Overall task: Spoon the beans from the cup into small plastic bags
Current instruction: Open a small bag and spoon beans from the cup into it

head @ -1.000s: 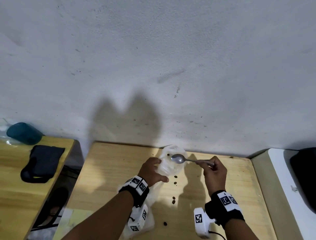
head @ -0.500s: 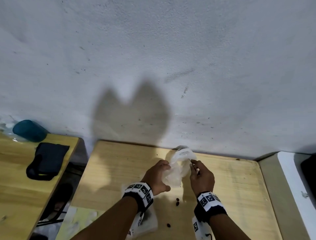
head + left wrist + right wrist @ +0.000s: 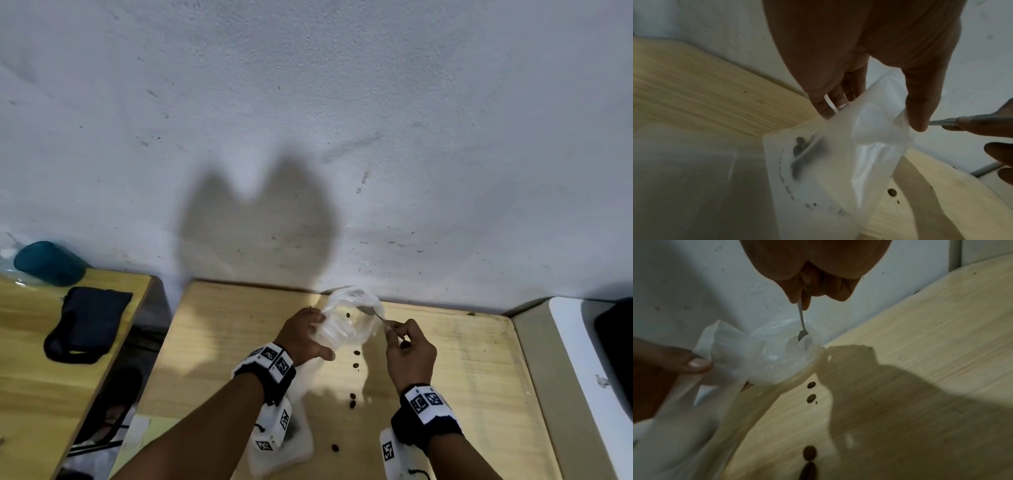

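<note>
My left hand [image 3: 317, 323] grips a thin clear plastic bag [image 3: 346, 329] by its open mouth, thumb [image 3: 918, 104] on one side and fingers [image 3: 838, 97] on the other. A few dark beans [image 3: 799, 146] show through the bag's side. My right hand [image 3: 394, 330] pinches the handle of a metal spoon [image 3: 802, 321]. Its bowl [image 3: 802, 335] sits inside a round clear rim [image 3: 785, 350]; whether that is a cup or the bag's mouth I cannot tell. Several loose beans [image 3: 356, 366] lie on the wooden table [image 3: 462, 377] between my hands.
More clear plastic [image 3: 284, 442] lies on the table under my left wrist. The wall [image 3: 411, 205] stands just behind the bag. A teal cup [image 3: 48, 262] and a dark pouch [image 3: 87, 323] rest on the left table. A white surface [image 3: 579, 359] adjoins on the right.
A second ago the spoon was held level above the opening. My right hand then came in close to the left, and the spoon's bowl now dips inside the clear rim.
</note>
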A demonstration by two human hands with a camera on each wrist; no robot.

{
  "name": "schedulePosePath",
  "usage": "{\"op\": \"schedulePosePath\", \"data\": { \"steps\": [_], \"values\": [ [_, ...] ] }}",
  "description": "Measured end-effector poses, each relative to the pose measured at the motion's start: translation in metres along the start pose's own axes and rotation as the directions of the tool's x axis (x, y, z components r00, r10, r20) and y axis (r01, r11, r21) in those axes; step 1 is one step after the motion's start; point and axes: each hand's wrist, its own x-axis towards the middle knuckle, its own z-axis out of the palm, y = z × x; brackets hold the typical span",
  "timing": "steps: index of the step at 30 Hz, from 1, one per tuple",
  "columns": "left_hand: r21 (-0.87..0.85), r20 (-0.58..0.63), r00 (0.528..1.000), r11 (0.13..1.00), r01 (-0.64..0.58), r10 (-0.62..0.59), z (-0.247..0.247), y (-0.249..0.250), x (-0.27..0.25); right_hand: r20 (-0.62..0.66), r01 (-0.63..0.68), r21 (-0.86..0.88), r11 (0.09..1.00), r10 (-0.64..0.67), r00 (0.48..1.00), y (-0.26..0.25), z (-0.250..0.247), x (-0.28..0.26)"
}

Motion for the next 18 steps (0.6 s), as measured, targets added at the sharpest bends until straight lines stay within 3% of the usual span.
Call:
{"op": "schedulePosePath", "data": {
  "steps": [4,11,18],
  "values": [
    [-0.028,0.023,1.0,1.0,0.005,-0.005,0.001,0.001,0.001,0.013,0.001,-0.056,0.998,0.0,1.0,-0.005,0.001,-0.004],
    [-0.065,0.016,1.0,0.998,0.015,-0.014,0.007,0.002,0.001,-0.071,-0.053,0.128,0.99,0.063,0.995,-0.018,-0.002,-0.008],
    [-0.08,0.023,1.0,0.997,-0.002,0.004,0.017,-0.003,-0.003,-0.094,-0.072,0.107,0.992,0.083,0.992,-0.022,0.0,-0.003]
  ]
}}
